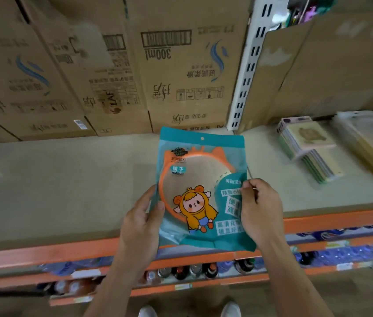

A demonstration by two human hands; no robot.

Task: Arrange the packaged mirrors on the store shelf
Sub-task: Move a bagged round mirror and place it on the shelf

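A teal packaged mirror (200, 191), orange-rimmed with a cartoon figure, is upright at frame centre above the beige shelf (66, 179).

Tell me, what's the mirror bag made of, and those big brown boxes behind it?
The mirror bag looks like glossy plastic: it shines and its middle is see-through, showing an orange frame. The boxes look like matte brown cardboard, with printed barcodes and creased edges.

Shelf (66, 179) bare at left and centre; cardboard boxes (112, 76) wall rear; stacked packets (306, 147) crowd right.
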